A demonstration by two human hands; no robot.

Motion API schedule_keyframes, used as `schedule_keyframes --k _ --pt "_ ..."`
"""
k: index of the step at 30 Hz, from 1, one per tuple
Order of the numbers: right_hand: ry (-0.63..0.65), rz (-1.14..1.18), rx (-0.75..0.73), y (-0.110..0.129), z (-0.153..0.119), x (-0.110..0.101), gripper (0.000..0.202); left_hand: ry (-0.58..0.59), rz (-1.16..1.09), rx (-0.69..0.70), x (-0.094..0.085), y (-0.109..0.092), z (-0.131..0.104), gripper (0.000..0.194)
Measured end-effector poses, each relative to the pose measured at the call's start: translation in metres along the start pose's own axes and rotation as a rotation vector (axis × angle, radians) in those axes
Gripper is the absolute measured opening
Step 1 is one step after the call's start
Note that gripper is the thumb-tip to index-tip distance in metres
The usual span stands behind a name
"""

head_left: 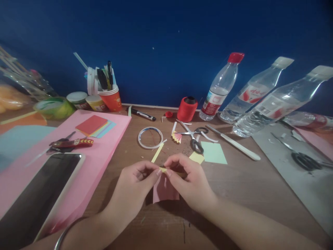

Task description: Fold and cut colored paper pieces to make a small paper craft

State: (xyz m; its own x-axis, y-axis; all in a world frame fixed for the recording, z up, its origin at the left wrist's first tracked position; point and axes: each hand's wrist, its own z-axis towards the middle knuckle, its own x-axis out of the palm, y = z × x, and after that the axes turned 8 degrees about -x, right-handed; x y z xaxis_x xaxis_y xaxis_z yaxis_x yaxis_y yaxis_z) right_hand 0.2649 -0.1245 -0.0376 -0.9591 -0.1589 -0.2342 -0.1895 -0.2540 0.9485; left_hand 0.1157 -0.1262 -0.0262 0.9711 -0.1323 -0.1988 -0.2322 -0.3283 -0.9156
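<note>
Between the thumbs and fingertips of my left hand [142, 182] and my right hand [188, 180] is a small piece of yellow paper [163, 169]. Both hands pinch it at the middle of the table's near side. Something thin and brownish shows under my right fingers, too hidden to name. Just below the fingertips is a pink paper piece [166, 192], its upper edge covered by the hands. A yellow paper strip [158, 152] and a roll of clear tape [150, 138] are beyond my left hand. Scissors [194, 135] lie open beyond my right hand.
A green paper square [213, 152], a white-handled knife [239, 147] and a red thread spool [187, 108] lie farther right. Water bottles [217, 93] stand behind. At left, a phone [44, 198] and a red utility knife [75, 143] rest on pink sheets [104, 139].
</note>
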Motion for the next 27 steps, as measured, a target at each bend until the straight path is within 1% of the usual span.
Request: schedule_keyframes --k 4,9,20,27 --pt "-0.022 -0.051 0.015 0.0025 -0.0015 0.0012 0.008 -0.013 0.004 0.043 -0.0007 0.0026 0.0010 0.012" --pt "-0.035 -0.091 0.044 0.0045 -0.0007 0.0020 0.005 -0.046 -0.007 0.094 -0.0009 0.0002 0.0000 0.014" --pt "-0.040 -0.025 0.069 0.0027 0.0013 0.0023 0.005 -0.008 -0.024 0.098 -0.0009 0.0034 0.0001 0.014" --pt "-0.041 -0.026 0.063 0.0035 0.0015 0.0015 0.005 -0.016 -0.020 0.104 -0.0013 0.0019 0.0001 0.014"
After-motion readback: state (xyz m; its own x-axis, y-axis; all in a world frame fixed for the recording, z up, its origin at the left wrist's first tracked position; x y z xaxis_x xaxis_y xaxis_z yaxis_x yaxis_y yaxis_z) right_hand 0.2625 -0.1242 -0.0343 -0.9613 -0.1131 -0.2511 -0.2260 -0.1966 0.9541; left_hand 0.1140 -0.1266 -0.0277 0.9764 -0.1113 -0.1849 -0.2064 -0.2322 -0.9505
